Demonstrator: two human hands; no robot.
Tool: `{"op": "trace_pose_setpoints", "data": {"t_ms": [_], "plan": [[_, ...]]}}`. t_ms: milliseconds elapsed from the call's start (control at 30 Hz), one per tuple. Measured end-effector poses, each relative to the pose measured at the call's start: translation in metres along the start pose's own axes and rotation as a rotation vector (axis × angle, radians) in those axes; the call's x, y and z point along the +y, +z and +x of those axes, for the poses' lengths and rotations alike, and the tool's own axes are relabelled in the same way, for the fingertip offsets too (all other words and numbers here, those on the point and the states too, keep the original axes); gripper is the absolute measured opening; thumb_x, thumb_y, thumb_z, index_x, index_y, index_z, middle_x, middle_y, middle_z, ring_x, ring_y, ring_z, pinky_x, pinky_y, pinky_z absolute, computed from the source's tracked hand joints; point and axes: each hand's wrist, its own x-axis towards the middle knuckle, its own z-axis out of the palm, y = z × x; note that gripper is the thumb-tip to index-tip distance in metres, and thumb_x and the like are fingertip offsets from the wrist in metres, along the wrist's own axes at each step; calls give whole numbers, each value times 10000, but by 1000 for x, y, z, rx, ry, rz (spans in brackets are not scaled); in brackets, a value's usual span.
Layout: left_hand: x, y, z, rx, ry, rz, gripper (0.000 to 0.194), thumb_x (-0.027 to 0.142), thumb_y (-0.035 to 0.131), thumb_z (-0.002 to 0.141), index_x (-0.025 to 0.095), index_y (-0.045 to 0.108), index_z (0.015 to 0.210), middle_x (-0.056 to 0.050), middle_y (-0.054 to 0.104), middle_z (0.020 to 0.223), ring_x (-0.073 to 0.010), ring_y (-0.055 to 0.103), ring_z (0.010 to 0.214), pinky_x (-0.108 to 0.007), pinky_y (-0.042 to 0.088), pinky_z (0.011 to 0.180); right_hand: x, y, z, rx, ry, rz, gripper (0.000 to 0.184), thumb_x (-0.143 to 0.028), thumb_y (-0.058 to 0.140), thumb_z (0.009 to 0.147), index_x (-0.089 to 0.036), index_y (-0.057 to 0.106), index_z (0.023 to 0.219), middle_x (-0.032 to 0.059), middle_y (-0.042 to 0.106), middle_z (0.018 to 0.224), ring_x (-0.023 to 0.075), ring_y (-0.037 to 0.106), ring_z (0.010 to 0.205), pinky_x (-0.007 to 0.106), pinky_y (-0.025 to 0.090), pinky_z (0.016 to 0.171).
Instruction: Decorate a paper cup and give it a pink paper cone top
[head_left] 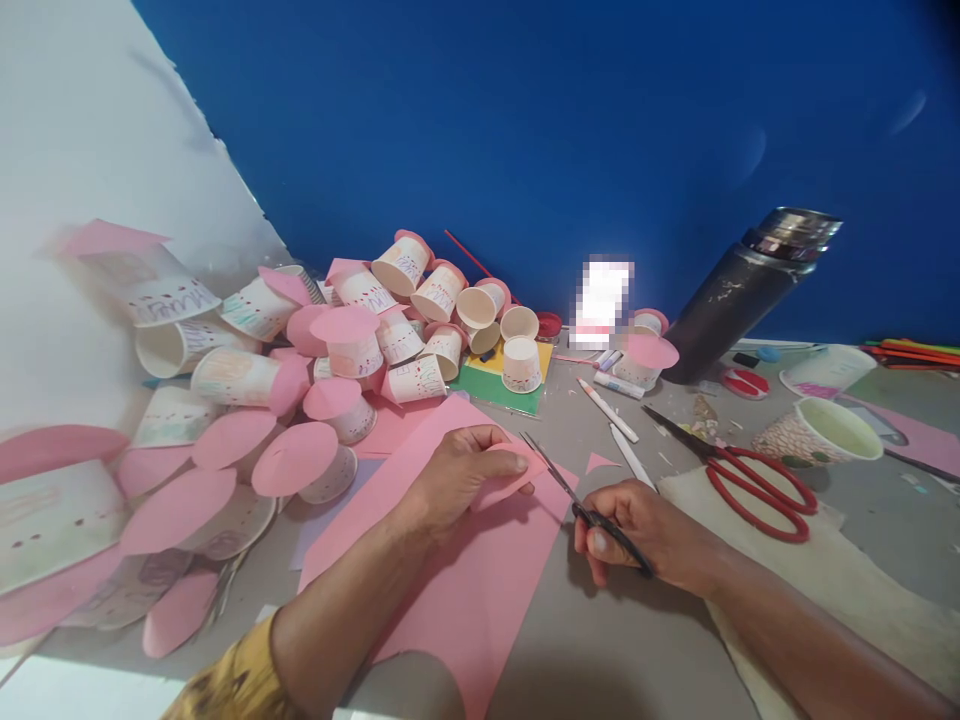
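Observation:
My left hand [469,475] pinches a small piece of pink paper [510,477] between thumb and fingers, above a large pink sheet [457,590]. The sheet has a curved cut-out along its near edge. My right hand [626,530] has its fingers through the handles of dark-handled scissors [574,490]. Their blades point up and left, close beside the pink piece; whether they touch it I cannot tell. A small pink scrap [600,461] lies on the table just beyond the right hand.
Decorated paper cups [352,350] with pink paper discs crowd the left side. At right lie red-handled scissors [757,490] on a pale cloth [720,520], near a patterned cup [817,432]. A black bottle [742,295] stands by the blue wall. Markers [607,410] lie mid-table.

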Motion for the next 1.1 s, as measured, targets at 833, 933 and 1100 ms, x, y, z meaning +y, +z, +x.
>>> {"op": "trace_pose_setpoints", "data": {"t_ms": [833,933,1100], "plan": [[1,-2,-1,-36,-1,25,134,183,743,674,150,624,623,-49,694,614,-199,673,537,-297,549,515,-5,5,1,33,95,34,563,-711,737,733,-163,612,696,43,671,564,150,589,556,272,399,589],[2,-3,-2,-37,6,39,150,186,745,667,152,607,617,-46,690,616,-199,677,542,-290,542,518,-7,5,1,38,87,12,532,-667,736,758,-165,601,644,39,667,557,139,563,552,274,380,583],[4,-6,-3,-33,-24,100,162,219,744,655,166,591,640,-50,687,608,-221,685,583,-332,558,559,-11,5,-1,58,108,-25,465,-573,771,767,-176,607,590,30,660,525,135,533,524,282,342,540]]}}
